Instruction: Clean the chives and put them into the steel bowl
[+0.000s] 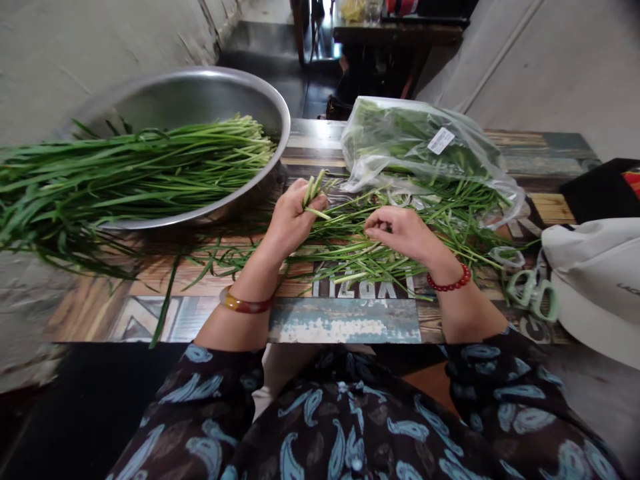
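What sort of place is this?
Probably a small eatery's dining area: a wood-print table, a second table beyond it, and a large metal basin heaped with garlic chives.

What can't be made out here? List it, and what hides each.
All in the head view:
Inside of the right hand: hidden by its fingers.
Gripped part of the stems: behind the left hand.
Floor of the metal bowl: under greens.
Print on the white label: too small.
Rest of the white cap: past the right edge.

The left hand (pixel 291 217) grips green stalks (pixel 311 189).
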Tool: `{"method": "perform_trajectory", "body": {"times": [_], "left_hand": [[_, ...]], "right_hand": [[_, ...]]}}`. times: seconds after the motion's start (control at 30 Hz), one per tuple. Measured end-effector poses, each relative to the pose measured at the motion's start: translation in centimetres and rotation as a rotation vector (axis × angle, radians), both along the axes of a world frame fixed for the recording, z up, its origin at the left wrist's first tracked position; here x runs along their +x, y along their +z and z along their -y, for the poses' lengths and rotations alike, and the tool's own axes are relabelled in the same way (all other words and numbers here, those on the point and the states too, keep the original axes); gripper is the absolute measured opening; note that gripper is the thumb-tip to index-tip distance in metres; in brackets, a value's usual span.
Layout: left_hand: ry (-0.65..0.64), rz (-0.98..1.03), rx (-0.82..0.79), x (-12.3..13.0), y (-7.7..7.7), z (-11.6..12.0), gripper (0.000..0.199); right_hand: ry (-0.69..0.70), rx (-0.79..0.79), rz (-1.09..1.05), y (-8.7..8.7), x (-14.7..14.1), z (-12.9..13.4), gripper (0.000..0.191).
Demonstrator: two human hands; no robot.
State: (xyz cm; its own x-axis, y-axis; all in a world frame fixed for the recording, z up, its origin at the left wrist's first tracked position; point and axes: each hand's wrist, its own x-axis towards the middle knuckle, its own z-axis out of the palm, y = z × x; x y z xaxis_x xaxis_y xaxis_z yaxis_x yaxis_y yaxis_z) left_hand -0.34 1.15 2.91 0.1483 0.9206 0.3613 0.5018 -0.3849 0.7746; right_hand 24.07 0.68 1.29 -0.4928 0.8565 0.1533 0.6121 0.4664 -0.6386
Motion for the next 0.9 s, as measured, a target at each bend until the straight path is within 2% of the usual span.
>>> {"method": "perform_trajectory", "body": {"times": [0.17, 0.3, 0.43, 0.53, 0.73, 0.9], "left_hand": [[0.032, 0.141, -0.130, 0.1, -0.3, 0.0, 0.023], [0.082, 0.082, -0.080, 0.2, -0.5, -0.2, 0.017], [0.049, 0.066, -0.102, 0.2, -0.6, -0.2, 0.016], [0.020, 0.092, -0.141, 0.2, -0.8, -0.2, 0.021], [-0.036, 0.161, -0.211, 0.4, -0.7, 0.0, 0.024], [-0.180, 0.179, -0.314, 1.1, -0.4, 0.6, 0.026]], "right_hand": [[0.109, 0.061, 0.271, 0.1, 0.3, 0.4, 0.003], [0.127, 0.111, 0.312, 0.3, 0.1, 0.7, 0.005], [0.092, 0.087, 0.096, 0.6, -0.1, 0.5, 0.008], [0.016, 0.039, -0.091, 0.8, -0.2, 0.4, 0.011], [-0.145, -0.104, -0.331, 0.5, -0.7, 0.4, 0.024], [-0.109, -0.134, -0.503, 0.2, -1.1, 0.4, 0.030]]}}
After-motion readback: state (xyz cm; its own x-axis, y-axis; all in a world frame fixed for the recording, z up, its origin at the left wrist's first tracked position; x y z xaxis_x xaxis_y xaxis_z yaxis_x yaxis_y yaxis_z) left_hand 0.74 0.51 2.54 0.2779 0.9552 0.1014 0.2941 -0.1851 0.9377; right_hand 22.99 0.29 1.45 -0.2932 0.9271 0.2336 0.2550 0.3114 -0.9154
